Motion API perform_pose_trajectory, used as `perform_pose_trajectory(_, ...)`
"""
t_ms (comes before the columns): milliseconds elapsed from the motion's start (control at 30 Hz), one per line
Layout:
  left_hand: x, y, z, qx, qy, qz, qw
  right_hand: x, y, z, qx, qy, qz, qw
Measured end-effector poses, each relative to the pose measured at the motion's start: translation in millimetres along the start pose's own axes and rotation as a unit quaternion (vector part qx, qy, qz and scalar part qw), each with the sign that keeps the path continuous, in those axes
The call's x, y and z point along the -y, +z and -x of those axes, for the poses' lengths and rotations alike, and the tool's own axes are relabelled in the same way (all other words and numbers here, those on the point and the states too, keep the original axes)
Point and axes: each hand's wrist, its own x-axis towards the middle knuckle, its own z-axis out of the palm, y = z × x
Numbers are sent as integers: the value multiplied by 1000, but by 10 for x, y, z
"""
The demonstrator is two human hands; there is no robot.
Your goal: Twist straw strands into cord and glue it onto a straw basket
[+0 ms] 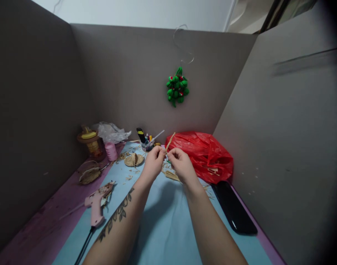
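My left hand [154,161] and my right hand [181,163] meet above the light blue mat [168,224], fingers pinched together on a thin tan straw strip [170,141] that sticks up and to the right between them. Loose straw pieces [171,175] lie on the mat just under my hands. A small woven straw disc [134,160] rests to the left of my left hand. My left forearm bears a leaf tattoo.
A pink glue gun [96,204] with a black cord lies at the left. A red plastic bag [204,151], a black tray [234,209], a cup of tools [147,142], a pink spool [111,151] and a yellow jar [89,141] stand around. Grey partition walls enclose the desk; a green ornament [177,88] hangs at the back.
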Motion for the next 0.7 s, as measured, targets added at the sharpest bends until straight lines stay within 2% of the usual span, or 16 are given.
perform_pose_trajectory(200, 32, 30, 5, 11, -18, 56, 998, 3, -25, -10, 4, -3, 14, 1000)
perform_pose_trajectory(500, 53, -67, -34, 68, -24, 5, 997, 55, -23, -4, -7, 37, -26, 999)
perform_pose_trajectory(700, 65, -54, -40, 79, -49, 42, 995, 19, -29, -18, 1, 38, -56, 998)
